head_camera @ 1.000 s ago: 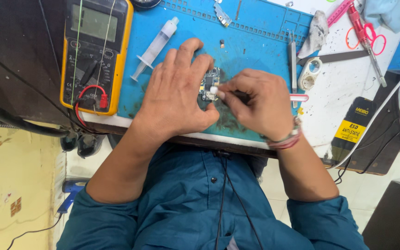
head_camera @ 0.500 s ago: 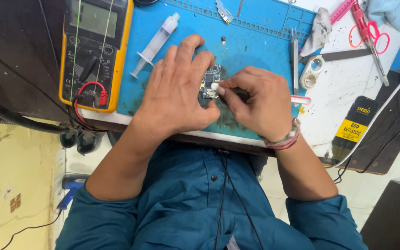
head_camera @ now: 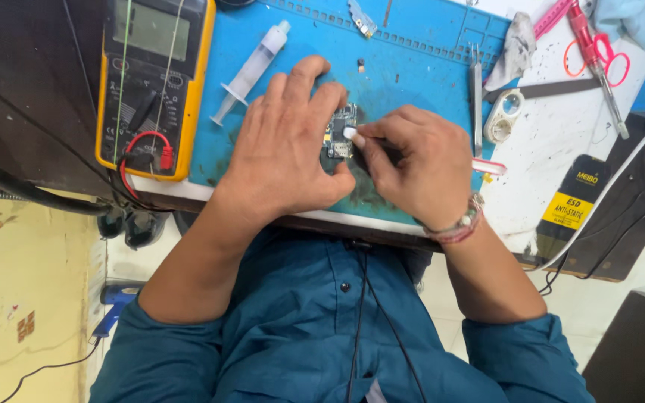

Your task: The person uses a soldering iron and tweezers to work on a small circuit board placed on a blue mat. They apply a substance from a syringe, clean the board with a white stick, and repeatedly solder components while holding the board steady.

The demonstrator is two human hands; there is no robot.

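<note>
A small dark circuit board lies on a blue work mat. My left hand presses flat over it, fingers and thumb pinning the board's left side and lower edge. My right hand grips a thin stick-like tool with a white tip, and that tip touches the board. Most of the tool's shaft is hidden inside my fist; a pink-and-white end sticks out to the right.
A yellow multimeter with red and black leads sits at the left. A syringe lies on the mat. Tweezers, a tape roll, scissors with pink handles, a cloth and cables are at the right.
Both hands stay on the board. The white tip has shifted only slightly across it; the view has drifted a little.
</note>
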